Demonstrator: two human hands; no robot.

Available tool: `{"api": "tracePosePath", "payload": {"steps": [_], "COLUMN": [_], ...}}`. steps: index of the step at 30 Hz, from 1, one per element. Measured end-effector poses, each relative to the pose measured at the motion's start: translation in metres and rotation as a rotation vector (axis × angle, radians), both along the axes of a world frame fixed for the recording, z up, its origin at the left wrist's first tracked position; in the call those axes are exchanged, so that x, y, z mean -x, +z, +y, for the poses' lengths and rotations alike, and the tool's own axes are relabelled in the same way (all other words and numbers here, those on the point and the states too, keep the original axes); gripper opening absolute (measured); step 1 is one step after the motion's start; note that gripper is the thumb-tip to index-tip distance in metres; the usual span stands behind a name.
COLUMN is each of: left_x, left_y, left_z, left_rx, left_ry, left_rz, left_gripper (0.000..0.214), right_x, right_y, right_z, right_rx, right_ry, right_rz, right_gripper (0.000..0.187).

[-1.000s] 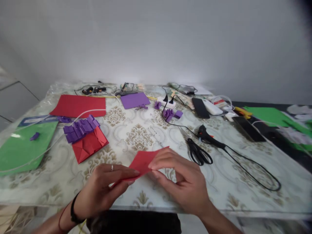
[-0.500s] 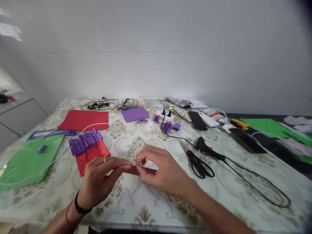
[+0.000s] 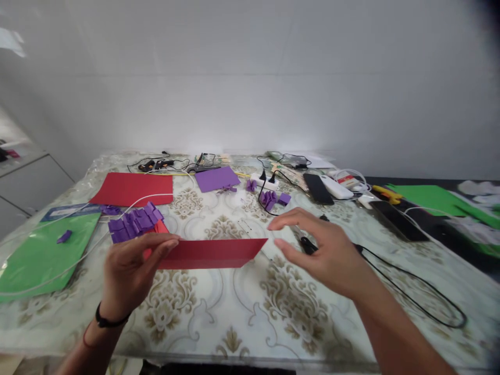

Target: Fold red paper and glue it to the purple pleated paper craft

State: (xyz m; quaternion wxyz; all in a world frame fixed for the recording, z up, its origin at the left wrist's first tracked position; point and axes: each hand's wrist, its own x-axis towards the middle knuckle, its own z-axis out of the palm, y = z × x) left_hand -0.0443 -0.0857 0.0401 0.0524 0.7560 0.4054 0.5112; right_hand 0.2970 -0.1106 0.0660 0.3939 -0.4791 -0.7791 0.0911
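Observation:
A long folded strip of red paper [image 3: 213,253] is pinched at its left end by my left hand [image 3: 135,265], which holds it above the patterned tablecloth [image 3: 230,317]. Just off the strip's right tip, my right hand [image 3: 320,252] has thumb and fingers apart with nothing between them. Behind my left hand lies a pleated purple paper piece [image 3: 135,221], partly over a red folded paper that my hand mostly hides. My right hand covers most of the black scissors [image 3: 308,245] and the black glue gun.
Red sheet [image 3: 135,189] and purple sheet [image 3: 217,179] lie toward the back. Green paper [image 3: 50,255] is at left. A white power strip [image 3: 265,182], purple scraps [image 3: 269,199] and phones [image 3: 318,188] sit behind. A black cable [image 3: 422,289] loops at right.
My right hand has let go of the red strip and moved right, its fingers spreading. My left hand has shifted left with the strip, which now shows at full length.

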Motion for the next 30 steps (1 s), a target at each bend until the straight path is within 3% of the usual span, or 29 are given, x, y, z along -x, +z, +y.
{"api": "tracePosePath", "payload": {"steps": [2,5,11,16,22,25,28,30], "left_x": [-0.013,-0.022,-0.014,-0.031,-0.048,-0.035,-0.006,0.014], "left_y": [0.002,0.005,0.025,0.039,0.041,0.043,0.050,0.055], "left_z": [-0.004,-0.007,-0.002,0.000,0.000,0.004,0.009,0.013], "left_rx": [0.011,0.071,0.117,0.077,0.037,0.038,0.073,0.062], "left_ry": [-0.083,-0.152,-0.330,-0.347,-0.329,-0.358,-0.384,-0.299], "left_rz": [0.003,-0.001,0.232,0.436,0.501,0.465,0.447,0.438], "left_gripper": [0.011,0.012,0.015,0.014,0.014,0.016,0.014,0.010], "right_x": [0.015,0.038,0.051,0.061,0.067,0.063,0.053,0.047], "right_y": [0.002,0.000,-0.006,-0.006,-0.002,0.003,0.004,0.003], "right_z": [0.000,0.002,0.003,0.002,0.001,0.000,-0.001,0.000], "right_rx": [-0.058,-0.119,-0.159,-0.198,-0.193,-0.125,-0.060,-0.058], "right_ry": [0.080,0.184,0.193,0.189,0.185,0.212,0.217,0.201], "right_rz": [-0.047,-0.029,-0.100,-0.224,-0.251,-0.205,-0.145,-0.123], "right_gripper": [0.021,0.007,0.011,0.012,0.017,0.015,0.012,0.011]}}
